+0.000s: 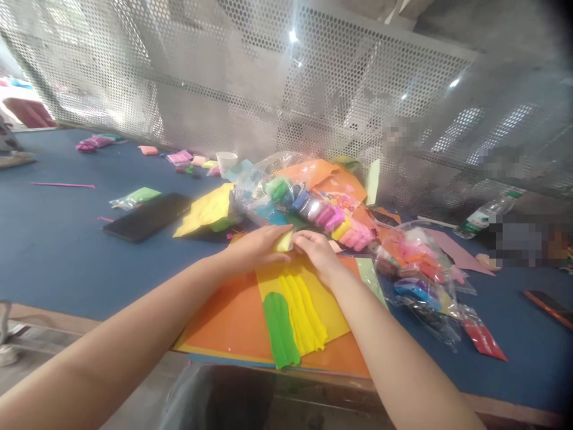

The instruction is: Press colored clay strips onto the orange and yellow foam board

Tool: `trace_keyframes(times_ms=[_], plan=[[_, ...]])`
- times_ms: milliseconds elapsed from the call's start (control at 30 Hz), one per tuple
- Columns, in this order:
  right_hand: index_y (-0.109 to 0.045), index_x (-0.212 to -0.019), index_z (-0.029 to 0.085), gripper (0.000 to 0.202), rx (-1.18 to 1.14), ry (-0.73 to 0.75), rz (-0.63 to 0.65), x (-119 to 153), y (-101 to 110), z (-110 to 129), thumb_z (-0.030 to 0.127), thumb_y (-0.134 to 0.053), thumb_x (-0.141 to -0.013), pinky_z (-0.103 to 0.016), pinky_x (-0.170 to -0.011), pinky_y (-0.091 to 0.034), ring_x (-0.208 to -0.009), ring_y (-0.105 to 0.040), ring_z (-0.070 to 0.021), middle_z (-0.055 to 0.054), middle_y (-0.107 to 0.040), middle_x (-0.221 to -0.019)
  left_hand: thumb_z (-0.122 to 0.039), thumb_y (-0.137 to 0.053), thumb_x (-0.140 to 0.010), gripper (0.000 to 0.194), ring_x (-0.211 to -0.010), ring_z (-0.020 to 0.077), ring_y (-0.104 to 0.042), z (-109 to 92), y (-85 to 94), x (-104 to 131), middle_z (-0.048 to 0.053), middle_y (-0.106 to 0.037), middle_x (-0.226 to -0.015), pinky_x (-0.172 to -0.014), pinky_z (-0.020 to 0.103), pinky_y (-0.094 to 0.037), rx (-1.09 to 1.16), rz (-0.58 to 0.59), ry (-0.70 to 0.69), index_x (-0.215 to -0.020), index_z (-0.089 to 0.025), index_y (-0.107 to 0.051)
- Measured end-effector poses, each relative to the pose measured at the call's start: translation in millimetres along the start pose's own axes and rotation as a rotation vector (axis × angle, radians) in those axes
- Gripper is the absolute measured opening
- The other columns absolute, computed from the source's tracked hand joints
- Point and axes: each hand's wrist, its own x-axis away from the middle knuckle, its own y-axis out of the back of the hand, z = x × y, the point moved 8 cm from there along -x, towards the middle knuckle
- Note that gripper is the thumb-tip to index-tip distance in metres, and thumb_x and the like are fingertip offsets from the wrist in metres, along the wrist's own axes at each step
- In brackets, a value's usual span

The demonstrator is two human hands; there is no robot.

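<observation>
My left hand and my right hand meet above a yellow sheet. Between their fingertips is a small pale yellow packet, partly hidden by the fingers; both hands are closed on it. Below them, flattened strips of yellow clay lie on the sheet, lengthwise beside a flat green clay piece with a rounded top. An orange sheet lies under the yellow one, at the table's front edge.
Behind my hands is a heap of bagged coloured clay and orange paper. A black tablet-like slab lies left. More clay bags, a bottle and a phone are right. A white cup stands before the perforated metal screen.
</observation>
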Motion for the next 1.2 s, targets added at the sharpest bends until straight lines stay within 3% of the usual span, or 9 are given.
trace_keyframes(times_ms=[233, 633, 867, 1200], plan=[[-0.059, -0.059, 0.019, 0.017, -0.151, -0.031, 0.038, 1, -4, 3, 0.036, -0.061, -0.062, -0.027, -0.063, -0.034, -0.060, -0.046, -0.0120, 0.004, -0.050, -0.058, -0.056, -0.067, -0.073, 0.065, -0.102, 0.0255, -0.059, 14, 5.4, -2, 0.010, -0.064, -0.114, -0.087, 0.036, -0.045, 0.232, -0.075, 0.086, -0.125, -0.018, -0.055], [-0.058, -0.060, 0.019, 0.022, -0.263, -0.028, 0.101, 4, -9, 4, 0.039, -0.061, -0.070, -0.028, -0.064, -0.035, -0.060, -0.051, -0.0126, 0.003, -0.054, -0.058, -0.048, -0.077, -0.065, 0.040, -0.083, 0.0202, -0.059, 7, 21.0, -3, 0.004, -0.064, -0.087, -0.073, 0.030, -0.044, 0.093, -0.211, 0.014, -0.085, -0.017, -0.063], [-0.057, -0.060, 0.020, 0.021, -0.134, -0.017, 0.143, 6, -12, 5, 0.037, -0.056, -0.073, -0.027, -0.066, -0.037, -0.061, -0.052, -0.0129, 0.002, -0.058, -0.057, -0.052, -0.075, -0.066, 0.042, -0.085, 0.0222, -0.061, 1, 22.6, -2, 0.005, -0.065, -0.086, -0.072, 0.030, -0.043, -0.115, -0.249, -0.062, -0.088, -0.018, -0.064], [-0.056, -0.058, 0.020, 0.021, -0.135, -0.054, 0.135, 9, -17, 2, 0.035, -0.059, -0.072, -0.027, -0.063, -0.037, -0.058, -0.051, -0.0126, 0.002, -0.058, -0.056, -0.059, -0.070, -0.069, 0.047, -0.081, 0.0219, -0.059, -1, 20.8, -1, 0.006, -0.063, -0.084, -0.068, 0.030, -0.042, -0.126, -0.240, -0.124, -0.088, -0.017, -0.064]])
